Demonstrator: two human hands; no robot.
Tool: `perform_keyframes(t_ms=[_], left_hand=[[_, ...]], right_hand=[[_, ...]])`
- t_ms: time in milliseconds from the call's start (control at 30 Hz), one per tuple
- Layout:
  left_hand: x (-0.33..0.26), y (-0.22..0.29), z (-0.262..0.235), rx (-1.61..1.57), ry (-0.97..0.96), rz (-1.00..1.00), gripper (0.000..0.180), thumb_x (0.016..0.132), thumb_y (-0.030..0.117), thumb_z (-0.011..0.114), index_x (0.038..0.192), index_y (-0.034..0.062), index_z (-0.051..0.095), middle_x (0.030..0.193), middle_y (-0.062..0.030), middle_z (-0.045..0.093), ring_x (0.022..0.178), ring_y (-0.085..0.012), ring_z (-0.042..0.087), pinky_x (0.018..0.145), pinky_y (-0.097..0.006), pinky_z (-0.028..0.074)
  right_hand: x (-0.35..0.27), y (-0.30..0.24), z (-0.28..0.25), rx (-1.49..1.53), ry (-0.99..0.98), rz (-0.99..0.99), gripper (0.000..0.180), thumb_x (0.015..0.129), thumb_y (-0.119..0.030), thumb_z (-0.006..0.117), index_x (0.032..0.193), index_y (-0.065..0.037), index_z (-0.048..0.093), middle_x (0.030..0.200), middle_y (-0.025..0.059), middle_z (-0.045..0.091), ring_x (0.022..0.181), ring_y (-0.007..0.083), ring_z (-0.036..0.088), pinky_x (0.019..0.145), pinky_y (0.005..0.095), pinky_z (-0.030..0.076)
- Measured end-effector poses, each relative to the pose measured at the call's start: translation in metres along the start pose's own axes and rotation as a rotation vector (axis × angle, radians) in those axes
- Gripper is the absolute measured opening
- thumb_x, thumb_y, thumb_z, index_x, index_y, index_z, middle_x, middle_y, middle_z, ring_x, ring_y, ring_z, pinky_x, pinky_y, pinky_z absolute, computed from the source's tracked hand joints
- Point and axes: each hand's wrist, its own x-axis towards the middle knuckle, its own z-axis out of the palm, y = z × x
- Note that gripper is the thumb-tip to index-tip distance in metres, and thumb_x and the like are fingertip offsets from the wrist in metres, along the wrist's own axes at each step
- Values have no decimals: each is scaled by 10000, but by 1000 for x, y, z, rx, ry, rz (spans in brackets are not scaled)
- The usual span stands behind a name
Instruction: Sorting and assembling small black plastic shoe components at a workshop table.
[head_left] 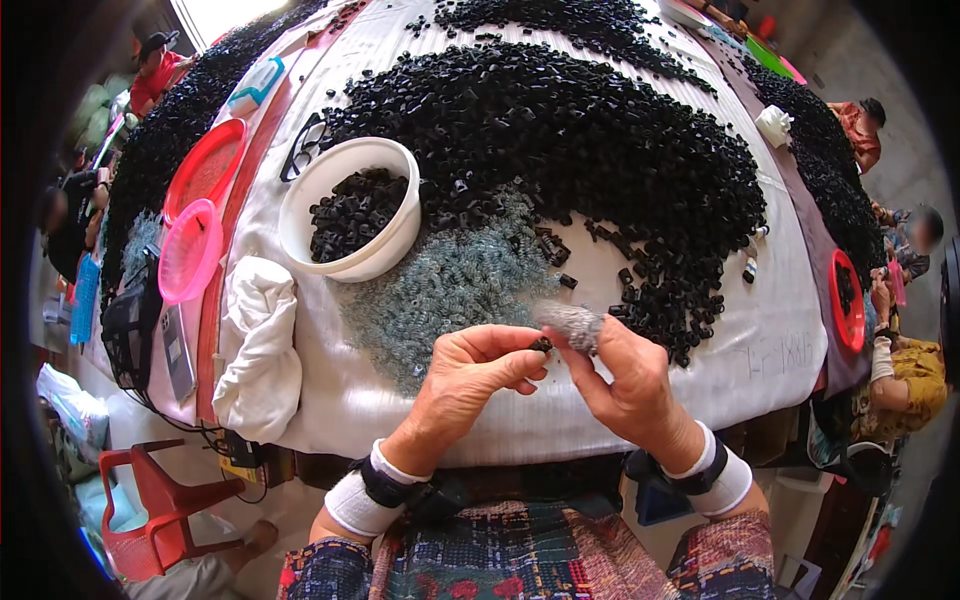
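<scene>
My left hand (470,378) and my right hand (625,380) meet at the near edge of a white-covered table (760,350). Both pinch a small black plastic piece (541,345) between their fingertips. My right index finger wears a grey fabric sleeve (572,322). Just beyond my hands lies a heap of small clear bluish rings (440,285). Behind that spreads a large pile of small black pieces (590,140).
A white bowl (385,255) holding black pieces stands at the left, with a crumpled white cloth (258,350) beside it. Pink and red dishes (190,250) sit further left, a red dish (848,300) at the right. Other people sit around the tables. A red plastic chair (150,505) stands below left.
</scene>
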Motion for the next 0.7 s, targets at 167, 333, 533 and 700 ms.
perform_keyframes(t_ms=[167,333,533,700], left_hand=[[1,-2,-1,-30,25,-49,206,849,31,676,1044,-27,647,961,-136,688,792,-183,670,664,-281,557],[-2,3,1,-66,-7,-28,226,860,74,683,1062,-19,648,947,-114,688,810,-156,666,673,-260,557],[-5,8,-6,-104,39,-71,203,854,27,660,1054,-4,646,957,-155,683,768,-181,669,638,-295,560],[-6,9,-6,-123,9,-86,219,852,50,682,1059,-10,647,956,-127,687,793,-163,664,656,-268,554]], right_hand=[[2,-1,-7,23,93,-7,316,739,130,626,1044,53,610,906,189,636,761,314,631,636,347,522],[0,3,-16,-85,-15,30,318,755,146,587,1061,56,599,902,169,649,727,259,648,612,308,524],[-17,28,-48,-86,44,422,240,859,47,572,1097,25,590,866,145,673,702,169,660,633,263,516],[-29,35,-49,-179,-10,457,185,821,51,583,1005,25,578,808,195,633,711,306,657,622,343,501]])
